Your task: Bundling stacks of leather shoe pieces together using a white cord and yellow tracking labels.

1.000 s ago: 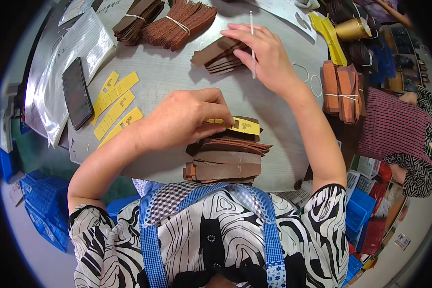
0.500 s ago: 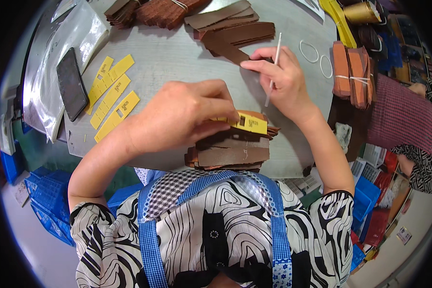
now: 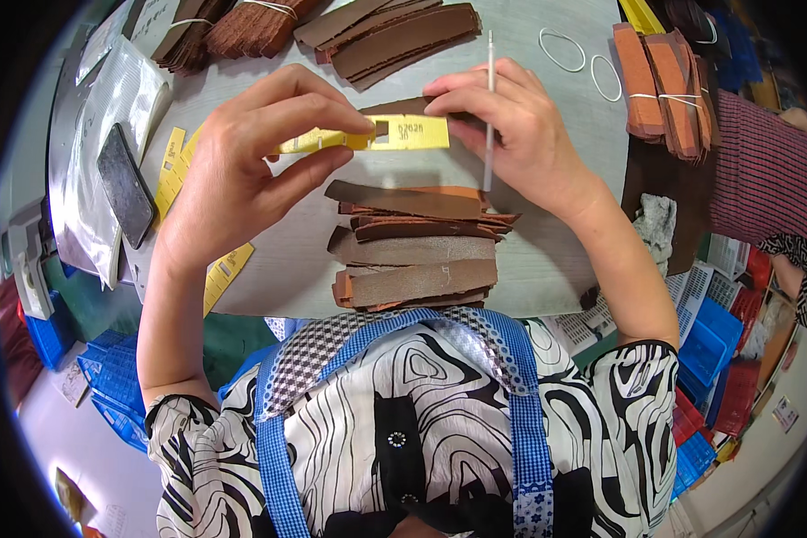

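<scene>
My left hand pinches a yellow strip template that has a small square cut-out and printing on it. In my right hand is a slim white pen, pointing up between the fingers. The same hand's fingertips and thumb also grip a dark brown leather strip, partly hidden behind the template. Template and strip are held above the table, close together or touching. Nearer my body, a loose pile of brown leather strips lies with some reddish edges showing.
More brown strips and a tied reddish bundle lie at the back. Two white rubber bands rest right of my right hand, before a banded orange-brown bundle. Left are a phone, clear plastic and yellow templates.
Both hands have moved up and away from the near pile. My left hand has brought the yellow template to the brown strip in my right hand, which was drawn from the far strips.
</scene>
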Tool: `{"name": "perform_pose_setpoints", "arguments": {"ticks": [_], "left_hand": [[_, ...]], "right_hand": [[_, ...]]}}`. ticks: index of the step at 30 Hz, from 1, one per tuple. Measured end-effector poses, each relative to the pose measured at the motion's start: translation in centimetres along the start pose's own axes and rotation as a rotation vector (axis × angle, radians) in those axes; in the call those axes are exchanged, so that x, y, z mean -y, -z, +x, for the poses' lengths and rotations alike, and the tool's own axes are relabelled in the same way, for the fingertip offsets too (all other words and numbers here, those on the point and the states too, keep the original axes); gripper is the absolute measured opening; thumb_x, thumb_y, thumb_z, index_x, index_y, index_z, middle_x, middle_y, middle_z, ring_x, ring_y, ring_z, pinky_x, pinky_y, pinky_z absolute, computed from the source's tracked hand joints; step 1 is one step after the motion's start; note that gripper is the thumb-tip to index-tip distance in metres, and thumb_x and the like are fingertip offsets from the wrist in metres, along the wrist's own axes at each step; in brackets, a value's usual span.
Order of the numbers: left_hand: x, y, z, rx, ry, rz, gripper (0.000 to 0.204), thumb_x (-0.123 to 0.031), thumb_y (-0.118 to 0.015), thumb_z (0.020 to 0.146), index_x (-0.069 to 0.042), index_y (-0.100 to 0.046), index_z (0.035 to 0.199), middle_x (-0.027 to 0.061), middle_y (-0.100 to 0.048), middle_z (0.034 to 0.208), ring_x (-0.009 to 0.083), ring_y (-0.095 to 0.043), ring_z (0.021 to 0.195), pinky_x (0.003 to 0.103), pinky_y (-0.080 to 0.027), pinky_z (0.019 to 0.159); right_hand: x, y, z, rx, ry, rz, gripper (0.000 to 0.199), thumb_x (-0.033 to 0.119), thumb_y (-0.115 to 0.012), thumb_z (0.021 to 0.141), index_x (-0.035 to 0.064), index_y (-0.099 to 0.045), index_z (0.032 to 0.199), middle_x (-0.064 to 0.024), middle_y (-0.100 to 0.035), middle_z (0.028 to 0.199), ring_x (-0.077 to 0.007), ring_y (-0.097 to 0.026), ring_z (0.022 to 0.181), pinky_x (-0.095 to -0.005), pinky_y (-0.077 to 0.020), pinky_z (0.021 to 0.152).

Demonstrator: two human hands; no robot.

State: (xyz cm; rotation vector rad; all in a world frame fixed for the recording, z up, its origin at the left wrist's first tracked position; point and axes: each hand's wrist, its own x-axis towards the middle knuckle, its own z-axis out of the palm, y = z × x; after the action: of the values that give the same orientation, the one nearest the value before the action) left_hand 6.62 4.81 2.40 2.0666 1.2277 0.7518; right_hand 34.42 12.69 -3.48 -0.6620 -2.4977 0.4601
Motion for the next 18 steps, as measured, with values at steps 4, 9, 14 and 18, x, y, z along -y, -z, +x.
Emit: {"name": "perform_pose_setpoints", "arguments": {"ticks": [4, 9, 14, 18], "left_hand": [[0.4, -1.7, 0.3, -0.061, -0.026, 0.146, 0.029, 0.005, -0.076, 0.082, -0.006, -0.076, 0.108, 0.0091, -0.069, 0.104, 0.0264, -0.068, 0.098, 0.036, -0.054, 0.083], [1.6, -4.4, 1.5, -0.099, -0.061, 0.213, 0.026, 0.001, -0.077, 0.083, -0.009, -0.076, 0.107, 0.0081, -0.069, 0.103, 0.0275, -0.067, 0.094, 0.037, -0.055, 0.081], [2.4, -5.4, 1.7, -0.15, -0.114, 0.287, 0.024, -0.006, -0.08, 0.082, -0.01, -0.077, 0.106, 0.0062, -0.07, 0.102, 0.027, -0.067, 0.093, 0.038, -0.055, 0.08], [2.4, -5.5, 1.8, -0.16, -0.137, 0.301, 0.024, -0.007, -0.08, 0.082, -0.011, -0.077, 0.106, 0.0055, -0.07, 0.101, 0.0264, -0.067, 0.093, 0.037, -0.055, 0.08]], "right_hand": [[0.5, 0.9, -0.7, -0.166, -0.261, 0.374, 0.029, 0.03, -0.064, 0.101, 0.0098, -0.067, 0.122, -0.0057, -0.073, 0.103, -0.0181, -0.064, 0.092, -0.0324, -0.051, 0.085], [1.7, 2.0, -1.5, -0.263, -0.577, 0.653, 0.064, 0.054, -0.033, 0.112, -0.0009, -0.054, 0.137, -0.0075, -0.068, 0.1, -0.013, -0.063, 0.09, -0.031, -0.0518, 0.093], [2.6, 1.2, -1.3, -0.356, -0.595, 0.755, 0.038, 0.033, -0.053, 0.11, -0.0008, -0.06, 0.126, -0.0036, -0.067, 0.097, -0.0094, -0.061, 0.086, -0.025, -0.0517, 0.08], [2.3, 1.8, -1.0, -0.246, -0.665, 0.741, 0.024, 0.021, -0.065, 0.105, -0.0011, -0.067, 0.116, -0.0036, -0.067, 0.095, -0.0075, -0.061, 0.085, -0.0232, -0.0516, 0.076]]}}
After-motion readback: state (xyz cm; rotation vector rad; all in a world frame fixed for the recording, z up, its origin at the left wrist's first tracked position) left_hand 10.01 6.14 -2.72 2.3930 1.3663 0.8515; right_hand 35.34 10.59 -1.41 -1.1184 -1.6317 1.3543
